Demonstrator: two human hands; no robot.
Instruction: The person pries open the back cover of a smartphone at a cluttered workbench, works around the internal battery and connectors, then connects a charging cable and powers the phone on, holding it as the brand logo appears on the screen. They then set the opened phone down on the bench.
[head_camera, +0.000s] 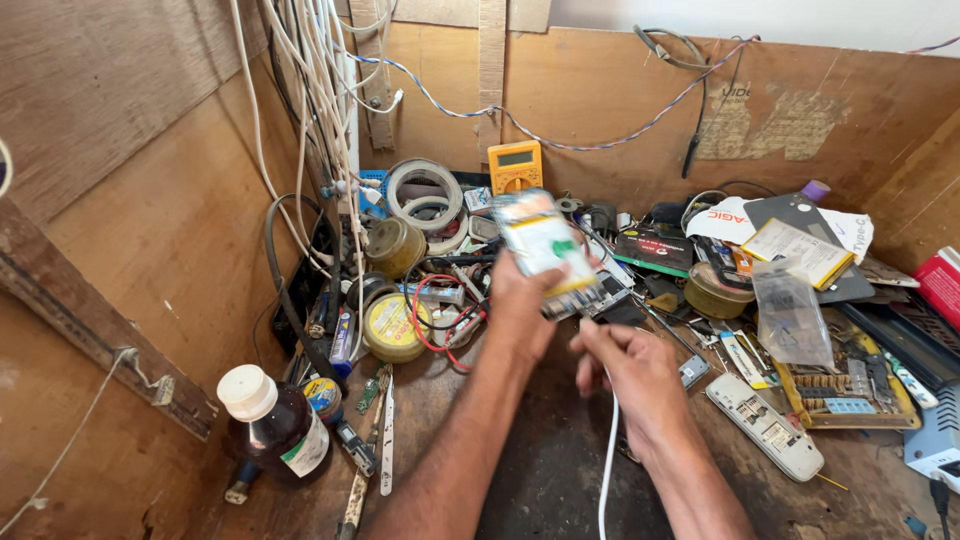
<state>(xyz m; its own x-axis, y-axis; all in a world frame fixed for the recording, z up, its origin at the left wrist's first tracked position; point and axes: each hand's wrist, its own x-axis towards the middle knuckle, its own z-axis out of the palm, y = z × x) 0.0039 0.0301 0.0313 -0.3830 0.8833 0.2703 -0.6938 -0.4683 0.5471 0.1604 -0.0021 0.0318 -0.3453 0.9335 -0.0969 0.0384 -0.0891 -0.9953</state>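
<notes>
Head view: phone (545, 250), white cable (607, 470)

Both my forearms are coming up from the bottom edge, approx 6 o'clock, bare to the elbow. L arm is angling toward 12, wrist straight, left hand (520, 300) raised w/ its back to me, fingers curled fwd and clamped round sth flat, thumb on the near side. Right hand (635, 375) is sitting lower, at approx 4 o'clock from the L one, knuckles up, fingers bunched in a pinch twd 11, wrist bending slightly inward.
</notes>
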